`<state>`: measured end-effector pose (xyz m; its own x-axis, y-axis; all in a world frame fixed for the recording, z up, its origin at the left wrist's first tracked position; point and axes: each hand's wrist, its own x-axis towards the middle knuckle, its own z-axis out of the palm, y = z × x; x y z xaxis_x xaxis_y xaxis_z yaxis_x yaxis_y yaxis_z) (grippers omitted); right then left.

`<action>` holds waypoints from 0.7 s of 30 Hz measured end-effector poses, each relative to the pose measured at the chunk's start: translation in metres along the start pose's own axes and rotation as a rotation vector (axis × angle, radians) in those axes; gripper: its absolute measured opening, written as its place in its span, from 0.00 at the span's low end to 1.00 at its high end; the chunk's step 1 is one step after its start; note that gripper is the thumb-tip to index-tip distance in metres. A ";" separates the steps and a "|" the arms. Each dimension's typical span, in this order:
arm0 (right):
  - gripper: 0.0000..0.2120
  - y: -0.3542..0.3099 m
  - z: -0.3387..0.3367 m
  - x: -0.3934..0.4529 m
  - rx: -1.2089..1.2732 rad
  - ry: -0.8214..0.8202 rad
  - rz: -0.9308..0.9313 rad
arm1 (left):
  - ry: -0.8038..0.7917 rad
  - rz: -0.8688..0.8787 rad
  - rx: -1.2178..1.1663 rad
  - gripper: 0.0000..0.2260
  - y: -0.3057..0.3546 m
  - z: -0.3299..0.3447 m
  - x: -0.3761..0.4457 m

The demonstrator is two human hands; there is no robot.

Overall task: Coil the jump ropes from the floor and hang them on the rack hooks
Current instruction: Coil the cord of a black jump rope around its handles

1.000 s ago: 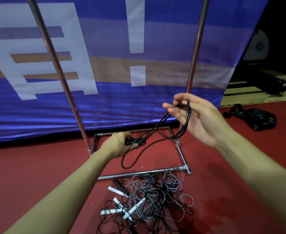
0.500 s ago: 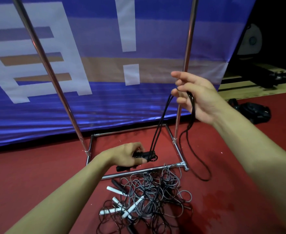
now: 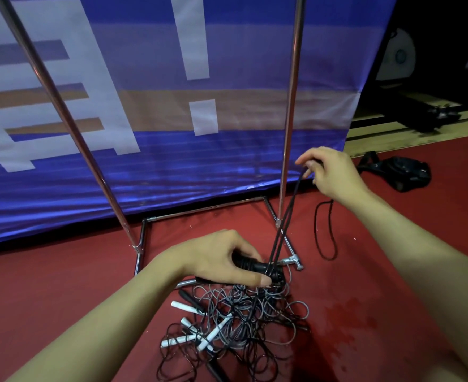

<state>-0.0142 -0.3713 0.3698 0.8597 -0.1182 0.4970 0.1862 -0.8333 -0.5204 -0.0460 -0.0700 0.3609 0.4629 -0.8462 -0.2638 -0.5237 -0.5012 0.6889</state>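
Left hand point(image 3: 221, 260) low, clenched round the black ribbed jump-rope handles point(image 3: 257, 267); right hand point(image 3: 329, 175) raised, pinching the thin black cord point(image 3: 288, 216).

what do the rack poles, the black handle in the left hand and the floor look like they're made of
Rack poles: polished metal, probably chromed steel, judging by the bright highlights along them.
Black handle held by the left hand: matte, ribbed, probably rubber or foam.
Floor: red, dull, slightly mottled surface, perhaps rubber or vinyl sports flooring.
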 end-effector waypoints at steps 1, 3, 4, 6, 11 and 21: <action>0.14 0.004 0.005 -0.003 0.000 -0.013 0.025 | 0.012 0.018 -0.014 0.12 0.005 0.000 -0.002; 0.13 0.010 0.015 -0.010 0.002 -0.066 0.058 | 0.035 0.057 -0.053 0.12 0.015 -0.001 -0.004; 0.13 0.011 0.018 -0.012 0.008 -0.092 0.056 | 0.046 0.073 -0.070 0.12 0.018 -0.001 -0.005; 0.13 0.014 0.026 -0.014 0.012 -0.122 0.019 | 0.073 0.101 -0.076 0.12 0.020 -0.001 -0.005; 0.14 0.017 0.041 -0.029 -0.338 -0.311 0.037 | 0.169 0.135 -0.054 0.09 0.013 -0.004 -0.008; 0.18 -0.063 0.064 -0.078 0.941 -0.885 0.299 | 0.375 0.186 -0.509 0.16 -0.001 -0.024 -0.022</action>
<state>-0.0630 -0.2756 0.3193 0.8762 0.4579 -0.1506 -0.1151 -0.1046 -0.9878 -0.0383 -0.0469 0.3821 0.6632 -0.7442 0.0802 -0.2578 -0.1265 0.9579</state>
